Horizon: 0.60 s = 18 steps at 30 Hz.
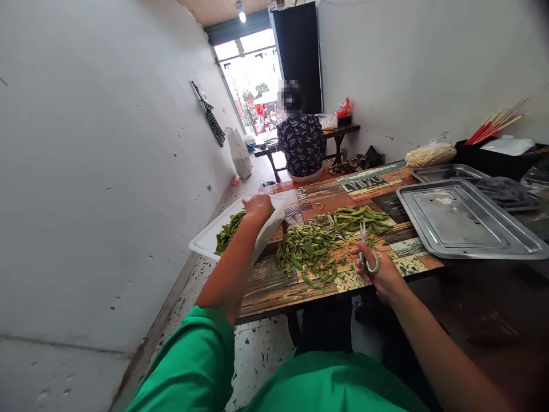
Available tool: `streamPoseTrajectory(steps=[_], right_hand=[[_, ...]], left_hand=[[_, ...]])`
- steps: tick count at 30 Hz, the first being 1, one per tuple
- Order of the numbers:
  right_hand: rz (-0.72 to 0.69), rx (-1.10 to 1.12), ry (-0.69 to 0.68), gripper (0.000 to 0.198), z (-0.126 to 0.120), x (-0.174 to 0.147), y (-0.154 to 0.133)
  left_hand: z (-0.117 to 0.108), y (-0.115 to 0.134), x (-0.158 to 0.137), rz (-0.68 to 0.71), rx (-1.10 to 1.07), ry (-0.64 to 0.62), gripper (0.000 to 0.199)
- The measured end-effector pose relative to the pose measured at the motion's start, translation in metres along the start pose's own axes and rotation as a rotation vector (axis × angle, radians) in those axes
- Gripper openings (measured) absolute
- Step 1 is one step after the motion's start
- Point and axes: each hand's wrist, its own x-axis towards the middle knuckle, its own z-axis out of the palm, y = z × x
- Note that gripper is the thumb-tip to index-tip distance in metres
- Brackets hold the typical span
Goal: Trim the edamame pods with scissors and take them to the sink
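My right hand (377, 269) grips a pair of scissors (363, 233) with pale green handles, blades pointing away from me. Over the rim of a white plastic bin (270, 229) reaches my left hand (258, 207); its fingers are mostly hidden behind the back of the hand. Green bean pods (230, 230), which look like edamame, lie inside that bin, and the bin sits tilted at the table's left end. Between my hands spreads a heap of cut pod ends and scraps (306, 246). Longer pods (360, 218) form a pile just beyond the scissors.
A metal tray (463, 220) lies on the right of the patterned wooden table (266, 294). Behind it are another tray with a dark cloth (500, 189), a bag of skewers (431, 153) and a black box (476, 159). A person (301, 143) sits ahead, facing away. A wall runs along my left.
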Motion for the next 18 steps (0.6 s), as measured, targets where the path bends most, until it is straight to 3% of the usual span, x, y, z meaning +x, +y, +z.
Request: streamPoseTrajectory(steps=[3, 5, 7, 10, 14, 18], right_hand=[[-0.043, 0.084, 0.075, 0.059, -0.009, 0.001, -0.003], [-0.053, 0.108, 0.088, 0.062, -0.015, 0.000, -0.005], [-0.052, 0.105, 0.086, 0.065, -0.019, -0.003, -0.006], [-0.052, 0.086, 0.078, 0.068, -0.024, -0.007, -0.006], [-0.066, 0.066, 0.067, 0.069, -0.028, -0.007, -0.005], [-0.066, 0.053, 0.028, 0.064, -0.033, -0.003, -0.002]], left_hand=[[0.018, 0.056, -0.005, 0.327, -0.124, 0.039, 0.030], [0.038, 0.103, -0.014, 0.509, -0.236, -0.077, 0.029], [0.059, 0.147, -0.022, 0.575, -0.274, -0.149, 0.031], [0.085, 0.194, -0.024, 0.571, -0.257, -0.058, 0.034], [0.093, 0.223, -0.012, 0.553, -0.168, -0.124, 0.029], [0.080, 0.220, -0.004, 0.586, -0.319, -0.155, 0.020]])
